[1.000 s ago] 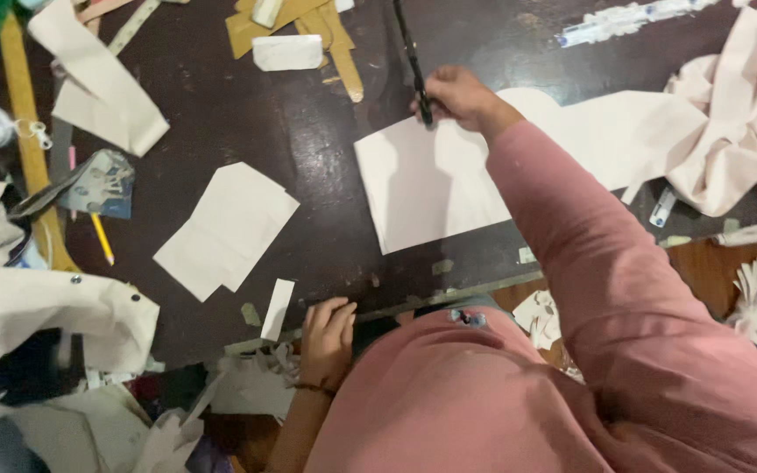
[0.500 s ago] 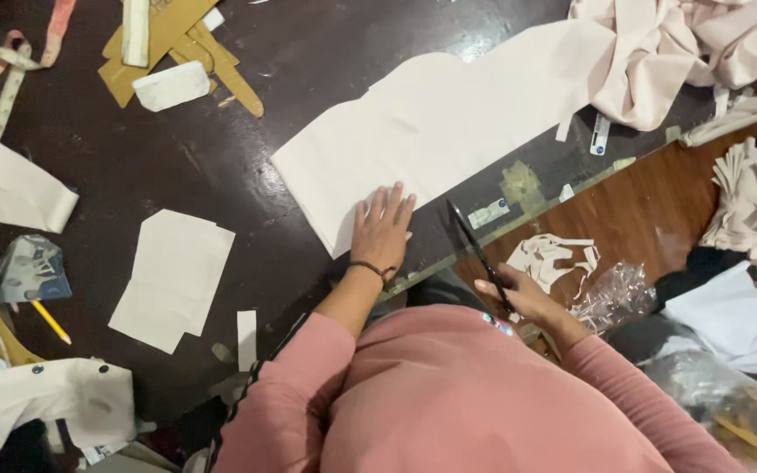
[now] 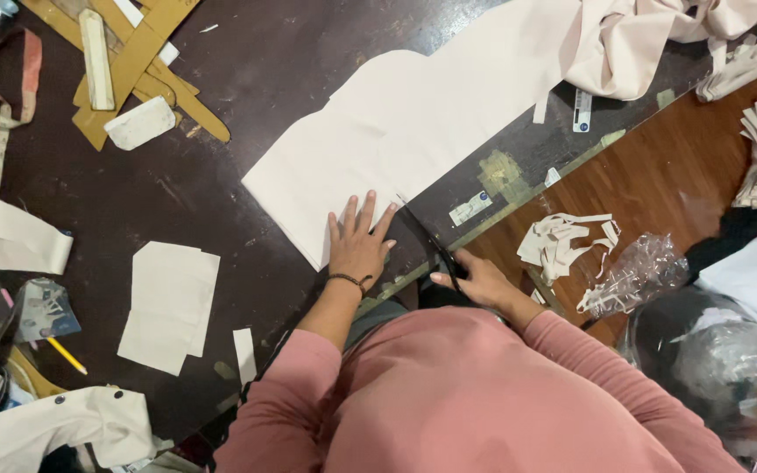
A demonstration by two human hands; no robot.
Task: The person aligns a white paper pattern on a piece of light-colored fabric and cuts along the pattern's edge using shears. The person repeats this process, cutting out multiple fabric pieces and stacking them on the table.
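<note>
Half a second on, the left hand (image 3: 359,241) lies in nearly the same place, flat and spread on the near edge of the pale fabric sheet (image 3: 413,131), while the right hand (image 3: 482,282) has brought the dark scissors (image 3: 431,243) in so their tips now meet that edge just right of the fingers.

On the left of the dark table (image 3: 247,70) lie a yellow pencil (image 3: 67,355), cut fabric pieces (image 3: 173,302), tan cardboard patterns (image 3: 137,57) and a white chalk block (image 3: 139,123), all well apart from the work. The left hand grips nothing; it only presses the sheet down. The right hand is closed around the scissor handles, though how far the blades are parted is hard to tell, since they show only as a thin dark line.

The main risk seems to be the closeness of blade tips to the left index finger: a cut steered leftward could nick it. The sheet also overhangs toward bunched cloth (image 3: 650,44) at the far right; if that weight drags, the edge may slip under the palm and the cut may wander. Strip offcuts (image 3: 567,241) and a plastic bag (image 3: 637,271) lie on the wooden floor (image 3: 659,166) to the right.
</note>
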